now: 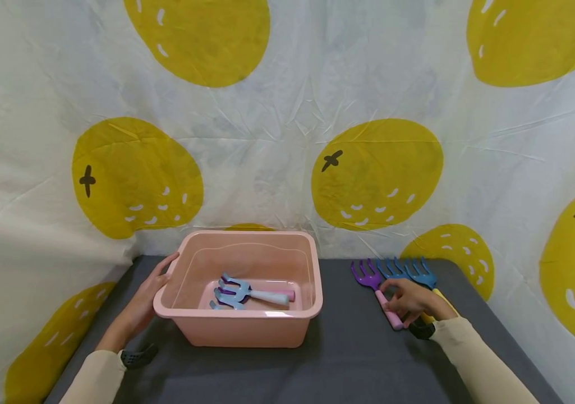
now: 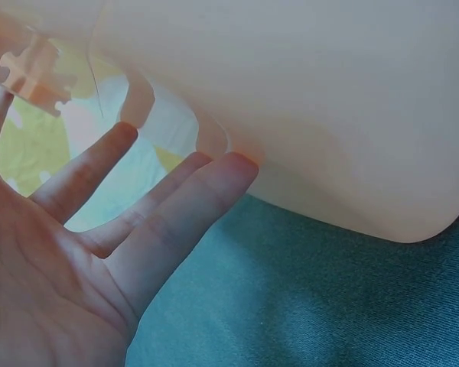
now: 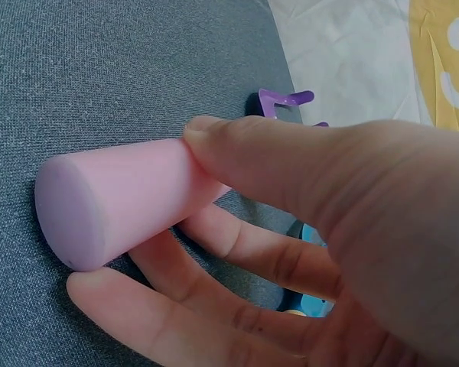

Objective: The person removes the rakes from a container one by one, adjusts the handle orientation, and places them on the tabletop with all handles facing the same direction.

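Note:
On the right, my right hand [image 1: 410, 300] has its thumb and fingers around the pink handle [image 3: 130, 195] of a small garden hand rake with a purple head [image 1: 369, 279]. The rake lies on the table. My left hand [image 1: 147, 292] is at the left side of a pink plastic basin [image 1: 247, 332]. In the left wrist view its extended fingers touch the basin under the rim. Inside the basin lie several hand rakes, among them a light blue one [image 1: 269, 297] above one with a pink handle [image 1: 290, 293].
Two blue-headed hand rakes [image 1: 393, 269] lie beside the purple one, partly hidden by my right hand; a yellow handle shows. Dark grey cloth covers the table [image 1: 247, 376]. Behind it hangs a white curtain [image 1: 262, 185] with yellow fruit prints.

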`<state>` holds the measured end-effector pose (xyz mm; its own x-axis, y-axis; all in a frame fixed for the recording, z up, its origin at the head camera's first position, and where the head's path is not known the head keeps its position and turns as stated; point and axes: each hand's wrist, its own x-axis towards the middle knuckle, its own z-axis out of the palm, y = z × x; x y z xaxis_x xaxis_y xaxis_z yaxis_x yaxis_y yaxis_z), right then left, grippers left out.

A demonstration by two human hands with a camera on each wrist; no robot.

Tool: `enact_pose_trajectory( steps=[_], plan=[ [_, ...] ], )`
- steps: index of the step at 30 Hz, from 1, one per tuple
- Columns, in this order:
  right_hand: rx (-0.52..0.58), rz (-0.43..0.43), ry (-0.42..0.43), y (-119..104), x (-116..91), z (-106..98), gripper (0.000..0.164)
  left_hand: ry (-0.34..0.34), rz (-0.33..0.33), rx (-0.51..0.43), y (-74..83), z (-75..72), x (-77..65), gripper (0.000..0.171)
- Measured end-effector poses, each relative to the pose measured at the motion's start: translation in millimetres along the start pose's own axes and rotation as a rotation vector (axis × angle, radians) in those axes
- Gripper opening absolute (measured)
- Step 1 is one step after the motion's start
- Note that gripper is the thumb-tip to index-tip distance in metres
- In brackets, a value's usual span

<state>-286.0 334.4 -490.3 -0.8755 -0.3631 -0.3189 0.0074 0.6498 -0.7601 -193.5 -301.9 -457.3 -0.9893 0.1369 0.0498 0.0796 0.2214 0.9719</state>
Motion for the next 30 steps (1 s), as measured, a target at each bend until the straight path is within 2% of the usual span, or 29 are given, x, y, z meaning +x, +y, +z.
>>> enact_pose_trajectory(
  steps=[13, 20, 26, 30],
  plan=[
    [0.008, 0.024, 0.000, -5, 0, -4, 0.048, 0.004, -0.010, -0.012, 8.6, -0.1, 0.9, 0.060],
    [-0.039, 0.034, -0.055, -13, -2, -12, 0.054, 0.014, -0.009, -0.010, 7.5, 0.6, 1.5, 0.059],
    [-0.142, 0.035, -0.095, -43, -8, -32, 0.061, 0.008, -0.011, -0.002, 4.3, 0.7, 1.5, 0.059],
    [-0.221, -0.010, -0.147, -73, -11, -49, 0.065, 0.011, -0.018, 0.001, 3.9, 0.9, 1.7, 0.059]
  ],
)
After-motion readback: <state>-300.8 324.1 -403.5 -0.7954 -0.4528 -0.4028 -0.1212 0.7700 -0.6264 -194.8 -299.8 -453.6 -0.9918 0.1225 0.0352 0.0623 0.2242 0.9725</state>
